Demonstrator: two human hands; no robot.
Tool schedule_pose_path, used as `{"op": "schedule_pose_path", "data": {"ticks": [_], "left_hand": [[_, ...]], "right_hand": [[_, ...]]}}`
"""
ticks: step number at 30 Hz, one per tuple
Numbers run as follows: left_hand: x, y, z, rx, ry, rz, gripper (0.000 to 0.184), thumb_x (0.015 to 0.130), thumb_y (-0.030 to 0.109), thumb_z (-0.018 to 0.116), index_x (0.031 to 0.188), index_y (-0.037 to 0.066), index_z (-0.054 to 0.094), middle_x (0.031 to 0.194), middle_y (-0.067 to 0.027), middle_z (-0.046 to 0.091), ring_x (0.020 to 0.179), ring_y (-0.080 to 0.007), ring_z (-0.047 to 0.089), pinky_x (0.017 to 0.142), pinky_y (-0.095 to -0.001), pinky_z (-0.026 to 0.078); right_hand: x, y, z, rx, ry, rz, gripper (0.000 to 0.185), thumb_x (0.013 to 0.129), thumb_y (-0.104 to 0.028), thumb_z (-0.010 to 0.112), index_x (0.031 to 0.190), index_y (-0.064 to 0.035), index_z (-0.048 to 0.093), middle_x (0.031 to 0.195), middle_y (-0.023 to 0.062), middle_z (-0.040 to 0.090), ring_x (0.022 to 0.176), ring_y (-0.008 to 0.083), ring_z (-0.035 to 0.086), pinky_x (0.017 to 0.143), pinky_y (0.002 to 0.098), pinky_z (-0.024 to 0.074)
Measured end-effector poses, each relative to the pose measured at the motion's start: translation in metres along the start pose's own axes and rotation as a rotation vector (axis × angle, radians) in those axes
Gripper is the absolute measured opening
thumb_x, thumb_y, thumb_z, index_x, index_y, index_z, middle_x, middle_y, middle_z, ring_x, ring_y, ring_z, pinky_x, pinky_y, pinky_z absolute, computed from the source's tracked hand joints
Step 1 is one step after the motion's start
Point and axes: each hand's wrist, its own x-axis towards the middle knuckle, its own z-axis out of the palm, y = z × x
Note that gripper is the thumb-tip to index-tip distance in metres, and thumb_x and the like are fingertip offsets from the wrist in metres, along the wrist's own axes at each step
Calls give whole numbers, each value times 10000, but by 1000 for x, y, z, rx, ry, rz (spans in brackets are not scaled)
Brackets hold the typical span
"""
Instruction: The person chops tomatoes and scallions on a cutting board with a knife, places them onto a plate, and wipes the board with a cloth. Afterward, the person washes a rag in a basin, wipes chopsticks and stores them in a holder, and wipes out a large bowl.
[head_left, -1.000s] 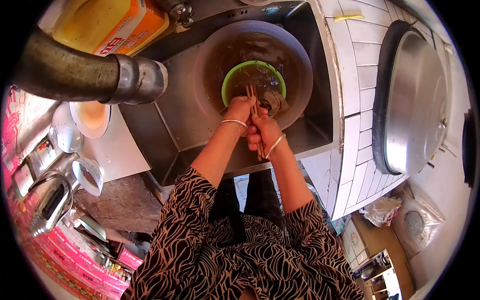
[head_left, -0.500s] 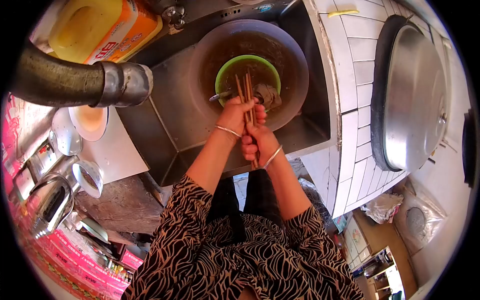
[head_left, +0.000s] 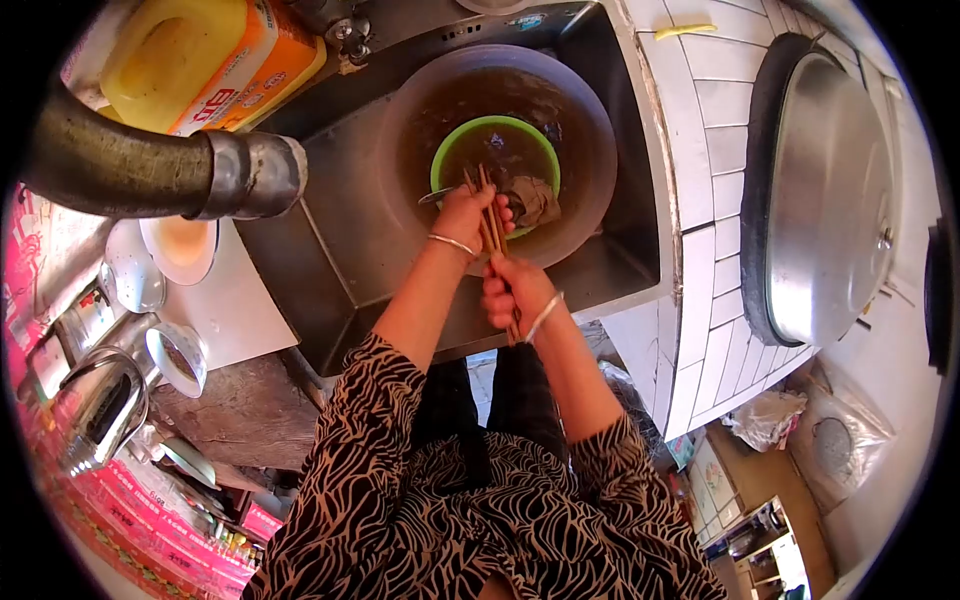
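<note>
Both hands close round a bundle of wooden chopsticks [head_left: 497,240], held over the near side of the green bowl [head_left: 497,120], which sits in the wide basin [head_left: 593,170] of murky water inside the steel sink [head_left: 350,165]. The left hand [head_left: 466,214] wraps the far part; the right hand [head_left: 518,290] is curled firmly round the near part. A crumpled brown cloth [head_left: 535,205] lies just right of the left fingers; whether they grip it, I cannot tell. To handle the bundle well, the right hand should anchor it while the left rubs lengthwise, tips kept over the basin to catch drips.
</note>
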Motion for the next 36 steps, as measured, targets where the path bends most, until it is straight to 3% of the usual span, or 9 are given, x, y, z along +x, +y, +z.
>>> {"op": "schedule_pose_path", "data": {"ticks": [5, 11, 14, 15, 18, 25, 27, 29, 36], "left_hand": [[14, 14, -15, -85, -3, -59, 117, 876, 124, 498, 933, 22, 507, 675, -70, 509, 554, -185, 518, 467, -359, 448], [-6, 42, 14, 263, 183, 383, 63, 845, 89, 481, 860, 37, 514, 668, -82, 528, 510, -198, 520, 466, -352, 469], [-10, 51, -1, 807, 329, 909, 54, 808, 66, 529, 848, 31, 525, 715, -103, 550, 593, -241, 546, 560, -361, 477], [-9, 52, -7, 1041, 370, 1125, 62, 792, 58, 548, 844, 29, 529, 731, -110, 557, 624, -259, 553, 593, -364, 477], [-15, 53, -28, 1589, 374, 1246, 114, 764, 102, 606, 833, 20, 568, 753, -124, 581, 702, -268, 575, 651, -341, 462], [-21, 12, -13, 1304, 321, 884, 124, 736, 92, 618, 814, 14, 563, 795, -158, 595, 756, -331, 567, 688, -416, 447], [-17, -1, -17, 1273, 375, 817, 145, 748, 122, 615, 833, 12, 573, 797, -162, 601, 763, -338, 570, 697, -414, 448], [-15, -13, -20, 1259, 431, 760, 174, 765, 156, 605, 841, 2, 577, 809, -170, 604, 767, -343, 573, 702, -411, 448], [-1, -34, -30, 822, 505, 469, 359, 851, 316, 530, 967, -20, 574, 911, -185, 612, 834, -307, 597, 762, -368, 465]], "right_hand": [[-23, 15, 4, -68, 3, 20, 254, 899, -327, 481, 798, -100, 426, 573, -16, 344, 386, 70, 278, 329, 220, 199], [-82, 2, -15, -313, 76, -124, 237, 899, -311, 489, 787, -112, 426, 564, -14, 371, 379, 64, 295, 318, 226, 209], [-94, -25, -54, -912, 558, -888, 229, 909, -289, 480, 786, -99, 443, 561, -16, 412, 452, 75, 398, 384, 231, 314], [-100, -43, -66, -1110, 808, -849, 239, 901, -258, 461, 862, -22, 456, 639, 211, 508, 588, 374, 530, 524, 429, 398], [-106, -83, -104, -1180, 1163, -1138, 208, 881, -211, 507, 954, -18, 484, 763, 246, 569, 713, 437, 558, 613, 468, 429], [-115, -100, -90, -1637, 1583, -1388, 383, 758, -74, 600, 1126, -15, 513, 1107, 187, 518, 1002, 340, 468, 852, 423, 337], [-82, -85, -82, -1431, 1147, -1617, 327, 743, -40, 594, 1068, -30, 561, 1027, 144, 571, 939, 327, 515, 811, 394, 413], [-42, -67, -49, -1322, 698, -1383, 343, 733, -73, 627, 1070, -72, 559, 1041, 110, 574, 961, 295, 525, 805, 384, 458], [64, -66, -7, -1398, 575, -607, 363, 730, -117, 625, 1076, -38, 546, 1051, 167, 563, 956, 339, 530, 806, 385, 442]]}}
